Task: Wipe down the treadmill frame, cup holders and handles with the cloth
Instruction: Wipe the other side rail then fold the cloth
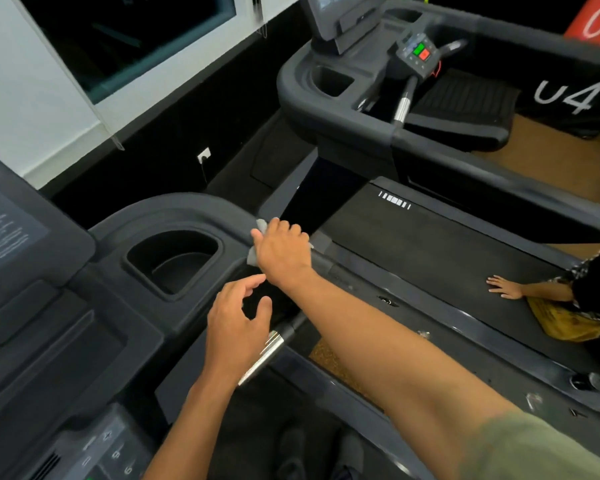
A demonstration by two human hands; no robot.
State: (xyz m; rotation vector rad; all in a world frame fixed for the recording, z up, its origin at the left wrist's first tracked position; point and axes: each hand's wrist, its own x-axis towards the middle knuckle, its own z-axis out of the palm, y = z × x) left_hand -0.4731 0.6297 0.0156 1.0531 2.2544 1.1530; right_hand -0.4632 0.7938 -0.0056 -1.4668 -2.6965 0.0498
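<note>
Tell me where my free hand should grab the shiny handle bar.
Wrap the left hand around the metal handle bar from above, on its bare lower stretch. It is a slim round rod slanting toward you, open all round, clear of the cloth.

Far left: white wall (25, 98) with a dark-glazed window (125, 36) in a white frame. Below it a black lower wall band carrying a white socket (204, 155). Floor: brown (551, 161) at far right, dark along the wall. Lighting even.
</note>
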